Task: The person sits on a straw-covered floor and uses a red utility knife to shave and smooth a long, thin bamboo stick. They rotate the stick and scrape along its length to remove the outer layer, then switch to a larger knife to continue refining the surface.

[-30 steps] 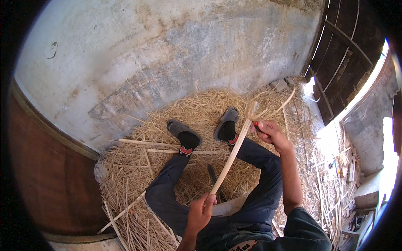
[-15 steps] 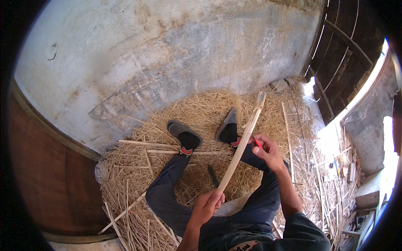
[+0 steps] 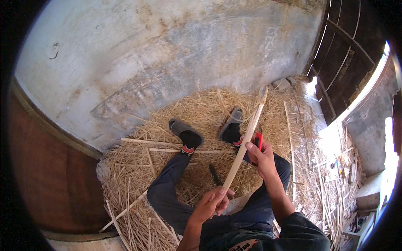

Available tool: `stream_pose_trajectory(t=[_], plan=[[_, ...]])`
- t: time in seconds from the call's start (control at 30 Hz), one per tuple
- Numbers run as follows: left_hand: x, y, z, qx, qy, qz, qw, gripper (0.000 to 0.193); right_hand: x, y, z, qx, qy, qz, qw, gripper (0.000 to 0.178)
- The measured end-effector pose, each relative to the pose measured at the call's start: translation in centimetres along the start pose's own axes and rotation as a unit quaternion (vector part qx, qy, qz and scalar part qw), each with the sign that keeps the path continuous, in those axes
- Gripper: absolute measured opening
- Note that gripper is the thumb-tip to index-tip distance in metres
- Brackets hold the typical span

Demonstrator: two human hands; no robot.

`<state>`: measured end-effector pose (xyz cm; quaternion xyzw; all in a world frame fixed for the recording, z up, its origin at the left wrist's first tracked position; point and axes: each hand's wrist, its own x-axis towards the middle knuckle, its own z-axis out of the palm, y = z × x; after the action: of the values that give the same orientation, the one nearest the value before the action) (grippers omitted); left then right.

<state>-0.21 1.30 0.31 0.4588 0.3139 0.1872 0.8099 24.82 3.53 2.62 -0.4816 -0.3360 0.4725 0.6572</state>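
Observation:
A long pale strip of wood or bamboo (image 3: 244, 148) slants up and away between my legs, its far end splintered. My left hand (image 3: 212, 203) is closed round its near end. Farther up, my right hand (image 3: 261, 158) grips a red-handled cutter (image 3: 258, 141), with the thumb at the strip's right edge. The cutter's blade is not clearly visible. On the straw beneath the strip lies a dark blade (image 3: 215, 174), and its lower end is hidden behind my left hand.
Straw-like shavings (image 3: 192, 106) cover the floor round my feet. Thin loose sticks (image 3: 138, 203) lie at the left, with more sticks (image 3: 324, 196) at the right. A stained wall (image 3: 188, 54) rises ahead; a dark plank door (image 3: 341, 62) stands at the far right.
My right hand has moved slightly lower, its thumb now at the strip, and the cutter's red handle points more upright. My left fingers have shifted, some now extended past the strip.

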Motion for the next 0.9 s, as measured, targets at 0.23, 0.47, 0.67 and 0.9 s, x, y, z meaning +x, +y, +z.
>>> stream_pose_trajectory(t=[0.23,0.47,0.67,0.9], plan=[[-0.4,-0.8,-1.8,0.053,0.019,0.019,0.998,0.036,2.2,-1.1,-1.0,0.03,0.08,-0.043,0.995,0.021],[-1.3,0.0,-3.3,0.065,0.007,0.048,0.997,0.037,3.8,-2.1,-2.0,0.052,0.111,-0.076,0.99,0.025],[-1.0,0.6,-2.8,0.036,-0.017,0.068,0.997,0.038,2.4,-3.4,-0.2,0.048,0.039,-0.057,0.996,0.044],[-0.7,1.0,-2.3,-0.022,-0.077,0.048,0.996,0.039,2.1,-3.6,-0.3,0.008,-0.028,-0.073,0.997,0.062]])
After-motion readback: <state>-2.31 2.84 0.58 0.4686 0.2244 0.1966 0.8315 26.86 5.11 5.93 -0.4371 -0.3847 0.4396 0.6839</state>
